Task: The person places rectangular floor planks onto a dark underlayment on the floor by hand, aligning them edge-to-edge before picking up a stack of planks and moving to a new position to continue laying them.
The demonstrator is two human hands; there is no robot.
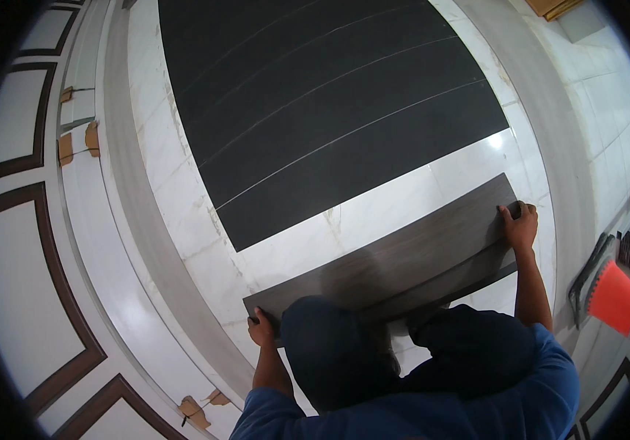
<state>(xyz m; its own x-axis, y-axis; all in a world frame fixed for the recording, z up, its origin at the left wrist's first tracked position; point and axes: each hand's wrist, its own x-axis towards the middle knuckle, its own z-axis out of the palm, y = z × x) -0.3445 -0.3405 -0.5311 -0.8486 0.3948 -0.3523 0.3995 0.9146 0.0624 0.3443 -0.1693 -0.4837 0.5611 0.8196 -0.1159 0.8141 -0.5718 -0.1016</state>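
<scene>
A long grey-brown wood-grain board (403, 242) lies slantwise across my lap, its right end farther from me than its left. A darker lengthwise line and a lower strip show along its near side; whether that is a second board I cannot tell. My left hand (261, 328) grips the left end, thumb on top and fingers partly hidden at the edge. At the other end my right hand (520, 226) holds the right edge with its thumb on the upper face. Just beyond the board, a large black sheet (344, 110) with thin pale lines covers the floor.
White marbled tiles (289, 257) surround the sheet, with a grey border strip (135, 154) on the left. Long white lengths (106, 235) with cardboard scraps lie beside brown-framed white panels (18, 279). An orange-red fan-shaped piece with a toothed edge (616, 297) is at the right.
</scene>
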